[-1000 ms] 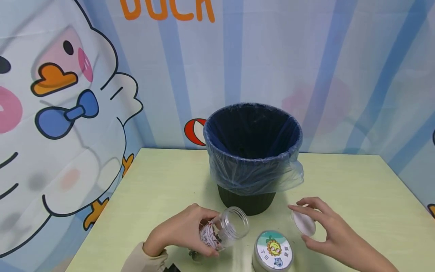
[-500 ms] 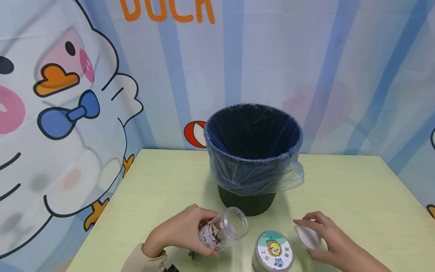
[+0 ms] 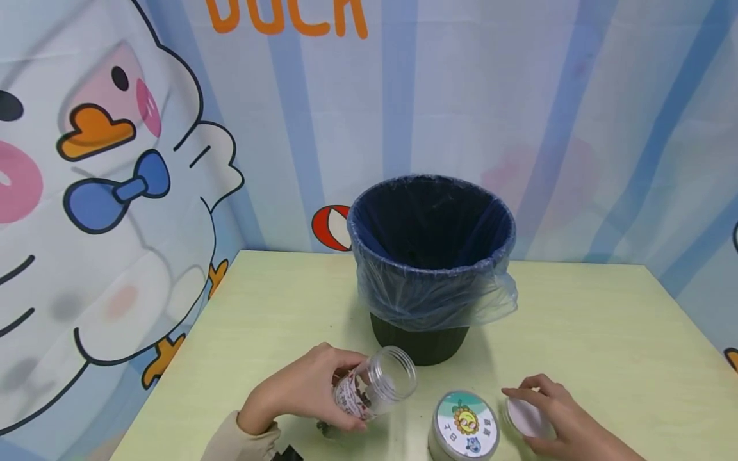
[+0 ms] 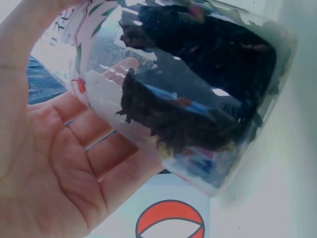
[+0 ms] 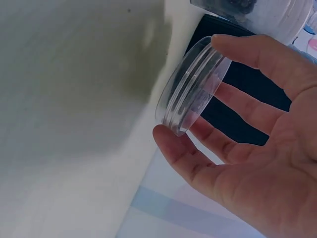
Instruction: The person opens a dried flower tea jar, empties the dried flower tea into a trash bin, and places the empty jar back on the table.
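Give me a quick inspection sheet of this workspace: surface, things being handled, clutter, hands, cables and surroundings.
Surface: pale yellow-green table, a few small dark specks.
Job's things: clear screw-top jar, uncapped, tilted, with dark crumpled contents; clear round lid, apart from it.
Clutter: closed round container with a sunflower label, between the hands; trash bin with a blue plastic liner, behind.
Grippers: left hand grips the jar; right hand holds the lid by its edge.
Cables: nothing seen.
Surroundings: blue-striped backdrop printed with a cartoon duck.
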A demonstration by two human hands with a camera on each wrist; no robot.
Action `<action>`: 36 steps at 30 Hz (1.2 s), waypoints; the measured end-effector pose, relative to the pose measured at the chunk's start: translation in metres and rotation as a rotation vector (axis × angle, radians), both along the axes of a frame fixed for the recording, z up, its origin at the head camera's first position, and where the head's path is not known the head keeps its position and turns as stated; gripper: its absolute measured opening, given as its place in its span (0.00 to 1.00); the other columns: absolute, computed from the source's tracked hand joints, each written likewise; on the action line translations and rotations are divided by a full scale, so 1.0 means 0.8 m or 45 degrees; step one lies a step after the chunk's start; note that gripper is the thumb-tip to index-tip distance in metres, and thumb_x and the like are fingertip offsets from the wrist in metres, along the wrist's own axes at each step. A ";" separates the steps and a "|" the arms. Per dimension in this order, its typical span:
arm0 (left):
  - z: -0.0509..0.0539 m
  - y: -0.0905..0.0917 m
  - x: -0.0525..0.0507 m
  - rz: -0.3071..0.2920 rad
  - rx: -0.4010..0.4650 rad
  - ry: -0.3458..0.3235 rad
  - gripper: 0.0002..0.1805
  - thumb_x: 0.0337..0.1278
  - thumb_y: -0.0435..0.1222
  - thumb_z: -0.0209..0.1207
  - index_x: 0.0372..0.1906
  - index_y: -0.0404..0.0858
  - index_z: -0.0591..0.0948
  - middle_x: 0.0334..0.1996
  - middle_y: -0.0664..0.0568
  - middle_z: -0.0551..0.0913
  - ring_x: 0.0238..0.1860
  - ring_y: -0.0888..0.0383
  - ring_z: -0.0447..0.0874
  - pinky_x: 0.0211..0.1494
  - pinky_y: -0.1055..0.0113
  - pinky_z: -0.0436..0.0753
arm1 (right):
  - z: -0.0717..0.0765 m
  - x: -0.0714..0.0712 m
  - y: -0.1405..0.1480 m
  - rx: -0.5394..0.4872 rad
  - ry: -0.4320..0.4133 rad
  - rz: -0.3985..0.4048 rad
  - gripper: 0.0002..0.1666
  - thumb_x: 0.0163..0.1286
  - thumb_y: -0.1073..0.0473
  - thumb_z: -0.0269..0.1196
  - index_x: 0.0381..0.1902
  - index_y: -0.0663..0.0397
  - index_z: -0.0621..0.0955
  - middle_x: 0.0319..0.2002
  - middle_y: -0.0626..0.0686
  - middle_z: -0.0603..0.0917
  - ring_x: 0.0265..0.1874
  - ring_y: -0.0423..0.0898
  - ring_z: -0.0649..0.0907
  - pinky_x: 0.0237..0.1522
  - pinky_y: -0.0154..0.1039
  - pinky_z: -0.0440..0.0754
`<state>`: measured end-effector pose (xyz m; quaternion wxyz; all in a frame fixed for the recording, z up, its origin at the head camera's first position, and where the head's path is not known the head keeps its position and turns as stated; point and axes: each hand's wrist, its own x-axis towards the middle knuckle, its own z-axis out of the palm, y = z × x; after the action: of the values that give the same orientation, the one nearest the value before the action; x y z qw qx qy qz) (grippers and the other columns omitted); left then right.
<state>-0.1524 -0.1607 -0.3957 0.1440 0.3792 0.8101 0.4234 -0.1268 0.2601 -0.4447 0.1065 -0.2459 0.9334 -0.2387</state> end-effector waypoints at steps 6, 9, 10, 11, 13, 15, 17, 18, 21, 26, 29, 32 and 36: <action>0.000 -0.001 -0.001 0.010 0.003 -0.001 0.28 0.41 0.47 0.78 0.51 0.51 0.82 0.40 0.54 0.87 0.36 0.66 0.84 0.40 0.68 0.84 | -0.010 -0.003 0.004 0.015 0.042 0.046 0.37 0.53 0.55 0.77 0.59 0.61 0.80 0.50 0.54 0.72 0.47 0.55 0.71 0.41 0.44 0.78; -0.001 -0.001 -0.001 0.010 0.003 0.000 0.28 0.41 0.47 0.78 0.52 0.51 0.82 0.40 0.55 0.87 0.36 0.66 0.84 0.40 0.68 0.84 | -0.014 -0.004 0.005 0.011 0.051 0.059 0.36 0.53 0.55 0.77 0.59 0.62 0.80 0.49 0.54 0.72 0.46 0.54 0.71 0.41 0.43 0.77; -0.001 0.000 -0.001 0.010 0.003 0.004 0.28 0.41 0.47 0.78 0.51 0.51 0.82 0.40 0.55 0.87 0.36 0.66 0.84 0.40 0.69 0.84 | -0.015 -0.004 0.005 0.011 0.047 0.058 0.36 0.53 0.55 0.77 0.59 0.62 0.80 0.49 0.54 0.72 0.46 0.54 0.71 0.41 0.43 0.77; -0.001 0.000 -0.001 0.010 0.003 0.007 0.28 0.41 0.47 0.78 0.51 0.51 0.82 0.40 0.55 0.87 0.36 0.66 0.84 0.40 0.69 0.84 | -0.016 -0.005 0.005 0.012 0.043 0.056 0.36 0.53 0.55 0.77 0.58 0.62 0.80 0.49 0.54 0.72 0.46 0.54 0.71 0.40 0.43 0.77; -0.002 0.000 -0.001 0.008 0.002 0.017 0.27 0.41 0.47 0.78 0.51 0.52 0.82 0.39 0.56 0.87 0.35 0.66 0.84 0.40 0.69 0.84 | -0.018 -0.006 0.005 0.016 0.048 0.058 0.35 0.53 0.55 0.77 0.58 0.62 0.80 0.49 0.54 0.72 0.45 0.54 0.71 0.40 0.43 0.77; -0.002 0.000 -0.001 0.007 0.002 0.024 0.27 0.41 0.47 0.78 0.51 0.52 0.82 0.39 0.57 0.86 0.35 0.67 0.84 0.39 0.69 0.84 | -0.019 -0.006 0.005 0.023 0.050 0.059 0.35 0.52 0.55 0.77 0.58 0.62 0.80 0.49 0.54 0.72 0.45 0.54 0.71 0.40 0.42 0.77; -0.002 0.000 -0.001 0.004 0.003 0.025 0.27 0.42 0.47 0.78 0.50 0.52 0.82 0.39 0.57 0.86 0.35 0.67 0.84 0.39 0.69 0.84 | -0.021 -0.006 0.005 0.033 0.066 0.065 0.35 0.52 0.55 0.78 0.57 0.62 0.81 0.48 0.54 0.72 0.45 0.53 0.71 0.40 0.42 0.77; -0.002 0.000 -0.001 0.004 0.003 0.025 0.26 0.42 0.47 0.78 0.50 0.52 0.82 0.39 0.57 0.86 0.35 0.67 0.84 0.39 0.69 0.84 | -0.022 -0.007 0.005 0.040 0.068 0.064 0.35 0.52 0.55 0.78 0.57 0.62 0.81 0.48 0.54 0.73 0.45 0.53 0.72 0.40 0.42 0.77; -0.001 0.000 -0.002 0.008 0.004 0.012 0.26 0.42 0.47 0.78 0.51 0.52 0.82 0.39 0.57 0.86 0.35 0.66 0.84 0.39 0.68 0.84 | -0.023 -0.009 0.005 0.060 0.045 0.047 0.35 0.52 0.54 0.78 0.57 0.62 0.81 0.49 0.54 0.73 0.44 0.53 0.72 0.39 0.41 0.78; 0.000 0.001 -0.002 0.025 0.007 -0.034 0.27 0.42 0.46 0.78 0.51 0.52 0.82 0.40 0.54 0.86 0.36 0.65 0.85 0.41 0.67 0.85 | -0.025 -0.011 0.002 0.089 -0.031 -0.015 0.35 0.51 0.55 0.78 0.57 0.60 0.81 0.50 0.55 0.75 0.45 0.54 0.72 0.39 0.42 0.80; 0.001 0.001 -0.002 0.032 0.005 -0.064 0.28 0.42 0.45 0.78 0.52 0.51 0.82 0.42 0.50 0.87 0.37 0.64 0.85 0.42 0.67 0.85 | -0.026 -0.011 -0.001 0.101 -0.068 -0.057 0.35 0.50 0.55 0.79 0.56 0.59 0.82 0.51 0.55 0.75 0.46 0.54 0.72 0.41 0.45 0.81; 0.000 0.002 -0.002 0.039 -0.004 -0.071 0.28 0.42 0.44 0.78 0.52 0.52 0.82 0.42 0.50 0.87 0.37 0.64 0.85 0.42 0.67 0.84 | -0.028 -0.012 -0.002 0.103 -0.079 -0.077 0.36 0.50 0.55 0.79 0.57 0.58 0.82 0.51 0.55 0.75 0.46 0.54 0.72 0.42 0.46 0.82; 0.000 0.002 -0.003 0.046 -0.009 -0.059 0.28 0.41 0.45 0.78 0.52 0.52 0.82 0.41 0.54 0.87 0.37 0.64 0.85 0.42 0.67 0.84 | -0.030 -0.012 -0.002 0.101 -0.052 -0.069 0.36 0.50 0.54 0.79 0.57 0.57 0.81 0.51 0.54 0.75 0.46 0.53 0.72 0.42 0.44 0.81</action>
<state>-0.1547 -0.1589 -0.3961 0.1565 0.3542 0.8146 0.4318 -0.1362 0.2588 -0.4687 0.1289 -0.2110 0.9461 -0.2092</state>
